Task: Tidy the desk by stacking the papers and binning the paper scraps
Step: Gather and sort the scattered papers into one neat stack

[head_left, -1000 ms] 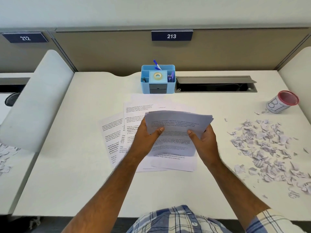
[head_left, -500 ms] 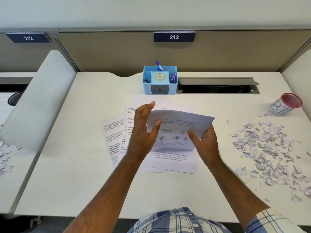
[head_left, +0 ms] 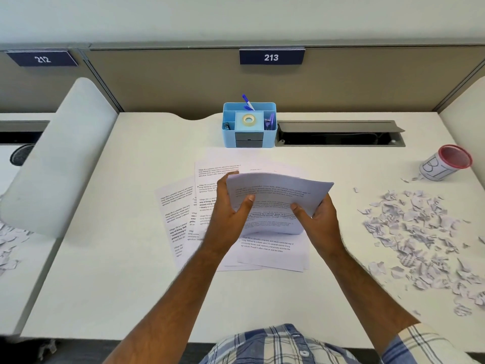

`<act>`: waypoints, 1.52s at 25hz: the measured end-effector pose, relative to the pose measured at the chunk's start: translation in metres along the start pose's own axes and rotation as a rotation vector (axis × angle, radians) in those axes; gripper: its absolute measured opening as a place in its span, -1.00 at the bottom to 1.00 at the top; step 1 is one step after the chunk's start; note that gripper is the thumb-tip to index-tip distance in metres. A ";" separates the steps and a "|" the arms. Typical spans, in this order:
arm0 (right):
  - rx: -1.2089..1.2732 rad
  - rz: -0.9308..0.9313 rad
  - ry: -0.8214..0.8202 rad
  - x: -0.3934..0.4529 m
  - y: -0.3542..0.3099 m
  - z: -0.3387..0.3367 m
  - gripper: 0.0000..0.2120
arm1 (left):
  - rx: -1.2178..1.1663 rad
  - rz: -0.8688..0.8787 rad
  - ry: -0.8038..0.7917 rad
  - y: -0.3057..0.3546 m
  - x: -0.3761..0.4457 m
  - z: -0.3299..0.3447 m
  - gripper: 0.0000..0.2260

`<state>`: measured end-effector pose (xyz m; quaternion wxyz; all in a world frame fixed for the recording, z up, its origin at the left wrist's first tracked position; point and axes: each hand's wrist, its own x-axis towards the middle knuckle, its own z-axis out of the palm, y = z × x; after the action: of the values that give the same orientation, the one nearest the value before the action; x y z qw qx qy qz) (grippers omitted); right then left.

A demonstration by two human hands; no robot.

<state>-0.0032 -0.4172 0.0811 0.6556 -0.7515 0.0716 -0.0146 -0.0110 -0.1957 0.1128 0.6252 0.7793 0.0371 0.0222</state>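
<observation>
A bundle of printed papers (head_left: pixel 275 195) is lifted above the desk middle, bowed upward. My left hand (head_left: pixel 231 208) grips its left edge, thumb on top and fingers behind. My right hand (head_left: pixel 317 219) grips its right lower edge the same way. Several more printed sheets (head_left: pixel 181 214) lie fanned on the desk beneath and to the left. A wide scatter of torn paper scraps (head_left: pixel 420 232) covers the right part of the desk. A small red-rimmed bin (head_left: pixel 446 164) with handwritten letters lies tilted at the far right.
A blue desk organiser (head_left: pixel 249 127) with tape and pens stands at the back centre, beside an open cable slot (head_left: pixel 338 134). Grey dividers (head_left: pixel 60 153) flank the desk. More scraps (head_left: pixel 8 245) lie on the neighbouring desk at left.
My left hand let go of the bundle's left edge half a second ago with fingers spread, and now grips that edge again. The right hand has kept its hold throughout.
</observation>
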 end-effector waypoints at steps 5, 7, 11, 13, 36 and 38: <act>0.021 0.012 0.013 0.002 -0.006 -0.002 -0.67 | -0.073 -0.049 0.036 0.009 0.003 0.007 -0.69; 0.026 -0.012 0.020 0.001 -0.009 -0.004 -0.66 | -0.081 -0.006 0.043 0.016 0.002 0.008 -0.74; -0.008 -0.036 -0.029 0.000 -0.004 -0.007 -0.61 | -0.053 0.026 0.166 0.020 0.003 0.010 -0.66; -0.017 -0.037 -0.043 0.001 -0.003 -0.006 -0.58 | -0.049 0.029 0.181 0.018 0.005 0.011 -0.65; -0.065 0.049 -0.041 0.005 0.004 0.002 -0.57 | -0.156 -0.102 0.222 0.030 0.017 0.013 -0.67; -0.070 0.050 -0.045 0.006 0.005 0.002 -0.55 | -0.163 -0.098 0.184 0.026 0.017 0.011 -0.64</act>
<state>0.0022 -0.4168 0.0759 0.6305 -0.7722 0.0760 0.0215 0.0077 -0.2103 0.1355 0.6807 0.7179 0.1303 0.0658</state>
